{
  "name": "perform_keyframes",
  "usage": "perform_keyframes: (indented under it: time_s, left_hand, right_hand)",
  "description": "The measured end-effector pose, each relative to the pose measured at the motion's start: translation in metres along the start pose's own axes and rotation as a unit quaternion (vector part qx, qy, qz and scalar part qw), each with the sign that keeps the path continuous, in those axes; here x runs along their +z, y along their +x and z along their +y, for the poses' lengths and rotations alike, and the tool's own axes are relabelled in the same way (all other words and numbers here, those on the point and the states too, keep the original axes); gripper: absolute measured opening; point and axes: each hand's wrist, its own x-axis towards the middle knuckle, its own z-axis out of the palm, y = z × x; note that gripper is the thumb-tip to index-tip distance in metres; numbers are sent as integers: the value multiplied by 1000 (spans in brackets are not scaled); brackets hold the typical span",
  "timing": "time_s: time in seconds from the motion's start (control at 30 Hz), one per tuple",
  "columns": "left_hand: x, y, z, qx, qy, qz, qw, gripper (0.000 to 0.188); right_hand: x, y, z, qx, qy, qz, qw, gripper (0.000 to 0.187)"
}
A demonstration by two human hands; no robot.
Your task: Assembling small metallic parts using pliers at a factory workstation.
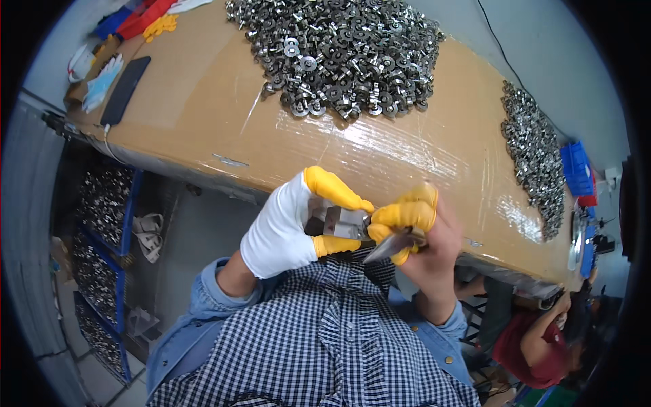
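Note:
My left hand (277,230), in a white glove with yellow fingertips, is closed round a small grey metal block (346,222). Its thumb and fingers pinch the block from both sides. My right hand (434,237), bare apart from yellow finger covers, meets the block's right end and is slightly blurred. A flat, pointed metal tool (388,247) sticks out from under its fingers toward the lower left. Whatever sits between the right fingertips and the block is hidden. Both hands are held in front of my checked shirt, at the near edge of the cardboard-topped table (196,95).
A big heap of small metal wheel-like parts (346,57) covers the table's far middle. Another heap (536,159) lies right, near a blue bin (576,168). A dark flat device (127,90) with a cable lies left. Filled blue trays (102,203) stand below. A person in dark red (532,346) sits right.

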Motion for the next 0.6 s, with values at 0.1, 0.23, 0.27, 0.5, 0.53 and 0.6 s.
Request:
perform_keyframes:
  time_s: [0.1,0.23,0.27,0.5,0.53,0.6]
  left_hand:
    - [-9,3,-11,53,-15,-45,997,47]
    - [-11,4,-16,94,-57,-75,991,47]
    - [-11,4,-17,82,-68,-77,991,48]
    - [-9,4,-18,43,-94,-78,992,48]
    - [-8,5,-18,44,-94,-77,992,48]
    - [-8,6,-18,47,-92,-89,991,49]
  right_hand:
    - [0,-3,-12,-65,-99,26,993,16]
    - [-2,-9,-13,-149,-205,29,967,13]
    - [-3,-8,-10,-172,-210,28,962,13]
    - [-4,-8,-9,-200,-218,37,955,16]
    - [-5,-8,-9,-200,-218,36,955,16]
    - [-5,-9,-9,-197,-220,42,954,17]
